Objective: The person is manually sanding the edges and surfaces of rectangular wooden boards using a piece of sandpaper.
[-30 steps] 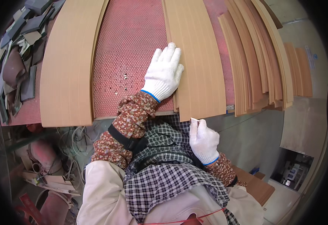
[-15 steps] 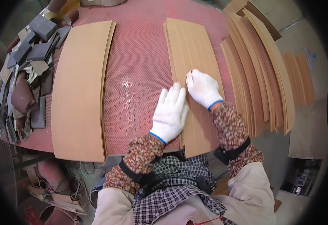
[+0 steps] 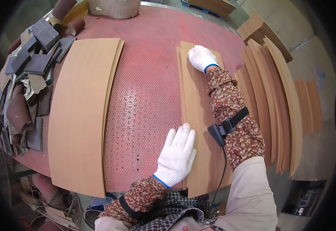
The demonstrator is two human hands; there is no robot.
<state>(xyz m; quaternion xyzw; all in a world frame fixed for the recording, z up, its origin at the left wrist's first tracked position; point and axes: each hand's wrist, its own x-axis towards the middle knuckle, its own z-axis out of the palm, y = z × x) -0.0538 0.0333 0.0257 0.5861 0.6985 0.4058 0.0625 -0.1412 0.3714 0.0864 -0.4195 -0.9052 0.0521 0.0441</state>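
My left hand (image 3: pixel 176 154), in a white knit glove, lies with its fingers stretched out along the left edge of a stack of thin wood-grain panels (image 3: pixel 200 161). Its fingertips touch that edge near the stack's near half. My right hand (image 3: pixel 202 58), gloved the same way, is closed over the top panel close to its far end. A tiny dark bit shows at its fingers, but what it grips is hidden. Another stack of wood-grain panels (image 3: pixel 83 115) lies to the left on the red mesh-patterned table (image 3: pixel 145 96).
Grey sanding blocks (image 3: pixel 37 63) and curled brown abrasive sheets (image 3: pixel 20 111) are heaped at the table's left. Upright rows of panels (image 3: pixel 279 107) stand on the right. A round tan container (image 3: pixel 114 8) sits at the far edge. A cable (image 3: pixel 225 165) hangs from my right forearm strap.
My right hand has moved away from me along the panel, from its middle to near the far end, still closed. My left hand stays flat at the stack's edge. The view has shifted.
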